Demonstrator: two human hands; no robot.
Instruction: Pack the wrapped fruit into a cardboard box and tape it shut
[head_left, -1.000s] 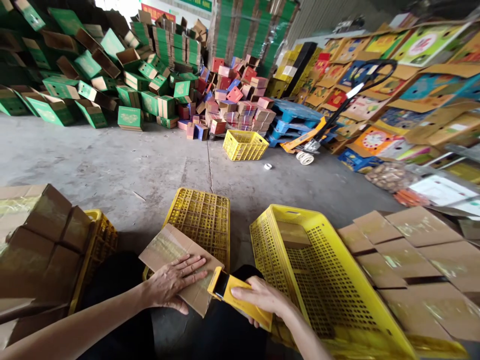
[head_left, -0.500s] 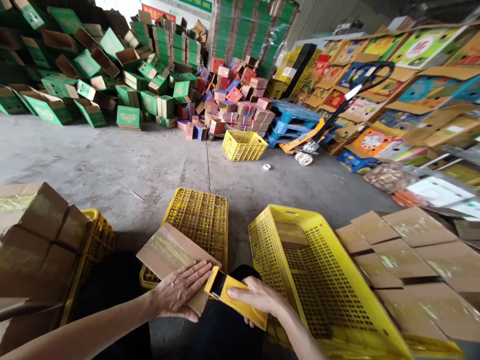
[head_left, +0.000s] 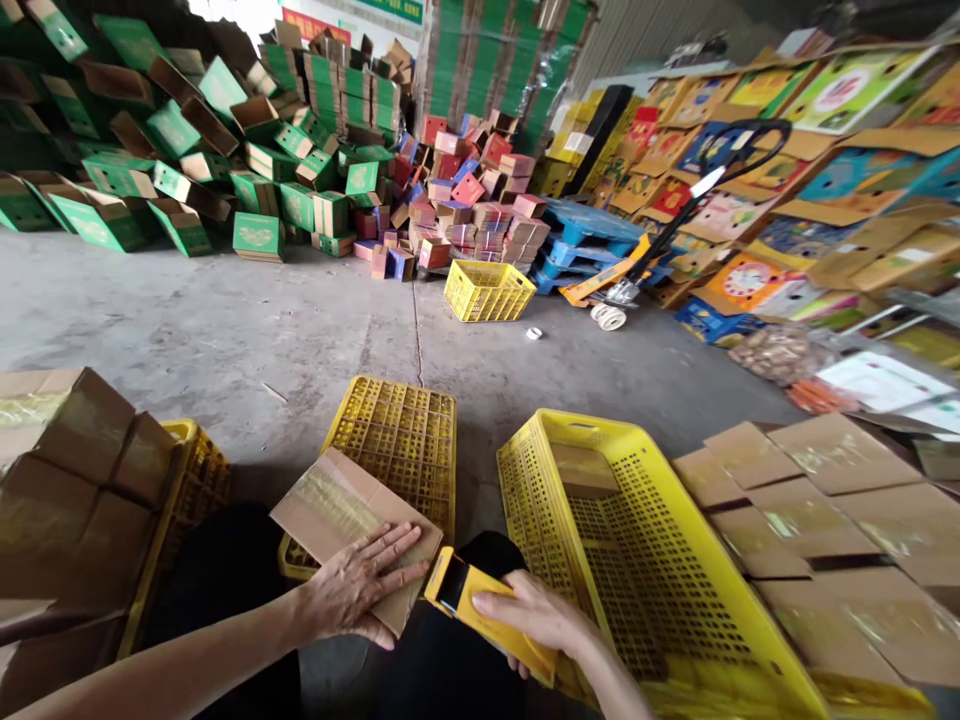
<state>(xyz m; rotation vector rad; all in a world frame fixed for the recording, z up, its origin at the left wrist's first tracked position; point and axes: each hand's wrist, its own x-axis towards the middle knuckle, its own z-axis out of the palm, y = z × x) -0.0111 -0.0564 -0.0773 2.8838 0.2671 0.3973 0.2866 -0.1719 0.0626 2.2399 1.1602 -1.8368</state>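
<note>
Your left hand (head_left: 358, 590) lies flat, fingers (head_left: 394, 548) spread and pressed down on the small brown cardboard box (head_left: 352, 520) that rests on your lap and over the near edge of the upturned yellow perforated plastic crate (head_left: 401, 440). Your right hand (head_left: 536, 618) is closed around the yellow handheld tape dispenser (head_left: 480, 608), fingers curled over its body; its dark front end touches the box's right-hand edge, just beside your left fingertips.

The box sits to the left of the dispenser, its long axis running from near right to far left, away from you on a diagonal. A shiny strip of clear tape shows along its top face. The dispenser points along roughly that same diagonal, so the box's taped seam lies straight ahead of the tool's mouth, and the left hand is the one directly on the box.

To your right a tilted yellow perforated plastic basket (head_left: 637, 560) leans against a stack of taped brown cartons (head_left: 825, 520); more brown cartons (head_left: 67, 470) sit on a crate to your left. Beyond the grey concrete floor (head_left: 225, 320), heaps of green printed boxes (head_left: 180, 150) and a lone yellow basket (head_left: 487, 290) fill the warehouse.
</note>
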